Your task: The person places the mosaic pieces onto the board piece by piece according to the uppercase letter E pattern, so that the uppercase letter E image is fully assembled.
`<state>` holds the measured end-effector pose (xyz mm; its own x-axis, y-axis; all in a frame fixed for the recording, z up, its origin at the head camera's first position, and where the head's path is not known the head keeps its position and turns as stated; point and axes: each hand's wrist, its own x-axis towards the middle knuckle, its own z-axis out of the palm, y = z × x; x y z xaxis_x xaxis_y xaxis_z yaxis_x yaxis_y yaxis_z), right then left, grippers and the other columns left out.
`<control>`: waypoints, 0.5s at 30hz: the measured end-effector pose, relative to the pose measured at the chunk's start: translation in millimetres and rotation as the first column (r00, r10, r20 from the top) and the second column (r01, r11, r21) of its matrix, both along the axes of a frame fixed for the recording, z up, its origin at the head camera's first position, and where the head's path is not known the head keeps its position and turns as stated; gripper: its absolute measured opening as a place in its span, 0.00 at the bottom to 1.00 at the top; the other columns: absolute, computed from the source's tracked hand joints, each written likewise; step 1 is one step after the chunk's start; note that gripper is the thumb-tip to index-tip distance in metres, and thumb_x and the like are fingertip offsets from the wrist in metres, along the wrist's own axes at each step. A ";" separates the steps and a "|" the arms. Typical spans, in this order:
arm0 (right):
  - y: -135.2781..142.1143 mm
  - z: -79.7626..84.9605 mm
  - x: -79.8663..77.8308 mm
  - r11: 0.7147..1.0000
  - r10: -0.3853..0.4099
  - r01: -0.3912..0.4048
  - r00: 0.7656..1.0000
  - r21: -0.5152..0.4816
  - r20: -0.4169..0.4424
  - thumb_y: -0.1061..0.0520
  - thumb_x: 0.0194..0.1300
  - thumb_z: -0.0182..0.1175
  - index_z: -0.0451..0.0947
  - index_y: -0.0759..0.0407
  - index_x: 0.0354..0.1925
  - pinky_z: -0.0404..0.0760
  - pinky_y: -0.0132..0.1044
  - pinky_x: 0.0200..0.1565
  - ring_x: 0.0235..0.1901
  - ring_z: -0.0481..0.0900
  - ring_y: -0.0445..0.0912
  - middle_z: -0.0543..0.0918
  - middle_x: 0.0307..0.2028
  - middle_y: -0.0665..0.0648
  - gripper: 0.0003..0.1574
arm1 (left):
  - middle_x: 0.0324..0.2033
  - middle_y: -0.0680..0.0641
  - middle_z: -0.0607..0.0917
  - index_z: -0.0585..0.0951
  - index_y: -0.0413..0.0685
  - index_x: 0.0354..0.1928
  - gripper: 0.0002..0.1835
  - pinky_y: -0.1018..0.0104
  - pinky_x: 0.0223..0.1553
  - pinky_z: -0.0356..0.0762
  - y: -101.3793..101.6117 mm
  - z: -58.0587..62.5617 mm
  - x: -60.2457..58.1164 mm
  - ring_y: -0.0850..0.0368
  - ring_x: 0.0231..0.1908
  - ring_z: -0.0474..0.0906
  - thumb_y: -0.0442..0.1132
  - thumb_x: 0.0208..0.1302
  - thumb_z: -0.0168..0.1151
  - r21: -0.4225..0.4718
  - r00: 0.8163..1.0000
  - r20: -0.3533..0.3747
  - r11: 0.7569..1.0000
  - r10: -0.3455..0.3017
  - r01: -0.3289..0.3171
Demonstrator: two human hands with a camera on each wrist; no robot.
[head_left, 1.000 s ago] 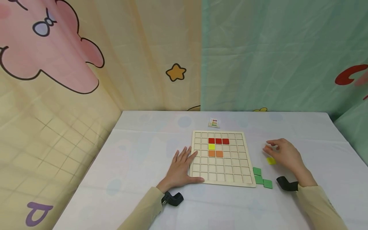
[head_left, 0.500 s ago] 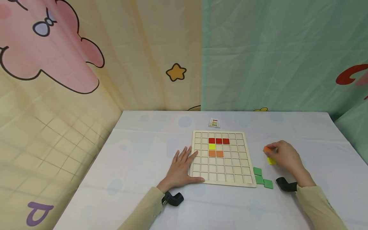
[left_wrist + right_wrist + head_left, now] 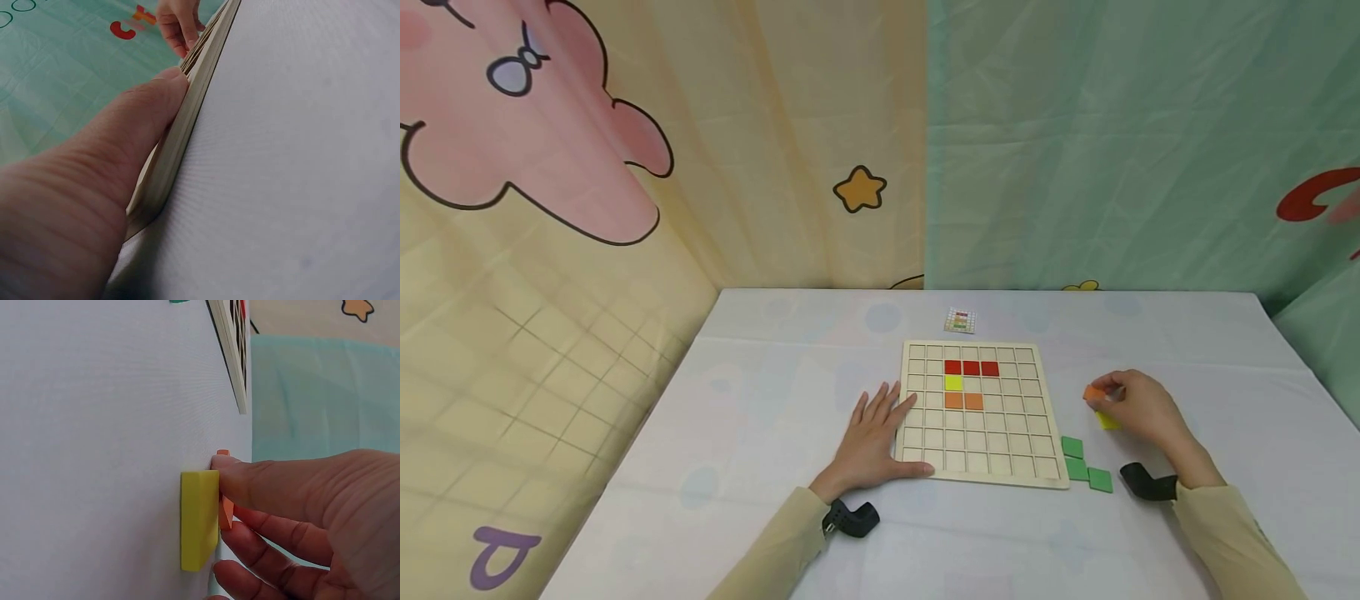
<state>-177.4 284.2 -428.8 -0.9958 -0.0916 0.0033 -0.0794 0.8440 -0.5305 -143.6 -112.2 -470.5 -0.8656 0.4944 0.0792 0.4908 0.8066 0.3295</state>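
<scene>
My left hand [image 3: 867,442] lies with fingers spread over the lower left corner of a wooden grid board [image 3: 1000,471]. In the left wrist view its thumb rests on the board's edge. On the board are red tiles [image 3: 971,368], a yellow tile [image 3: 953,382] and two orange tiles [image 3: 962,401]. To the right of the board, my right hand [image 3: 1146,408] pinches a loose orange tile [image 3: 226,515] between thumb and fingers. Just beside it, a loose yellow tile [image 3: 199,519] lies on the table, partly hidden by the hand in the head view.
Several green tiles [image 3: 1076,469] lie against and near the board's lower right side. Behind the board is a small pattern card [image 3: 960,321]. A white cloth covers the table [image 3: 790,367], and printed curtains [image 3: 1075,150] stand along its back edge.
My right hand has closed its thumb and fingers on the orange tile, then shifted slightly down and left with it. My left hand and the board have stayed put.
</scene>
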 end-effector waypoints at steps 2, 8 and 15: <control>0.0 -0.8 -0.4 1.000 0.007 -0.007 1.000 -0.002 -0.015 0.59 0.57 0.67 0.78 0.71 0.39 0.71 0.43 0.32 0.33 0.73 0.55 0.77 0.33 0.63 0.17 | 0.73 0.44 0.46 0.53 0.50 0.74 0.57 0.49 0.68 0.29 0.0 -0.4 -0.1 0.48 0.72 0.36 0.74 0.49 0.58 0.002 1.000 -0.004 1.000 -0.002 0.002; -3.0 -2.1 -1.1 1.000 0.025 -0.026 0.998 -0.008 -0.061 0.62 0.55 0.66 0.76 0.67 0.37 0.71 0.42 0.31 0.32 0.73 0.54 0.77 0.32 0.62 0.13 | 0.73 0.44 0.46 0.53 0.50 0.74 0.57 0.50 0.68 0.29 0.2 -1.2 -0.4 0.48 0.72 0.36 0.74 0.49 0.58 0.000 1.000 -0.003 1.000 -0.001 0.001; -8.6 -1.1 0.5 1.000 0.013 -0.014 0.994 -0.013 -0.105 0.62 0.56 0.66 0.76 0.61 0.35 0.69 0.39 0.28 0.29 0.72 0.50 0.79 0.31 0.58 0.09 | 0.73 0.44 0.46 0.53 0.50 0.74 0.57 0.50 0.68 0.30 0.3 0.3 -0.4 0.48 0.72 0.36 0.74 0.49 0.59 -0.006 1.000 0.001 1.000 0.003 -0.003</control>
<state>-176.9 275.7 -429.9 -0.9885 -0.1042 0.1095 -0.1467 0.8350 -0.5303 -144.0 -111.9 -470.2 -0.8671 0.4924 0.0757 0.4883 0.8098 0.3251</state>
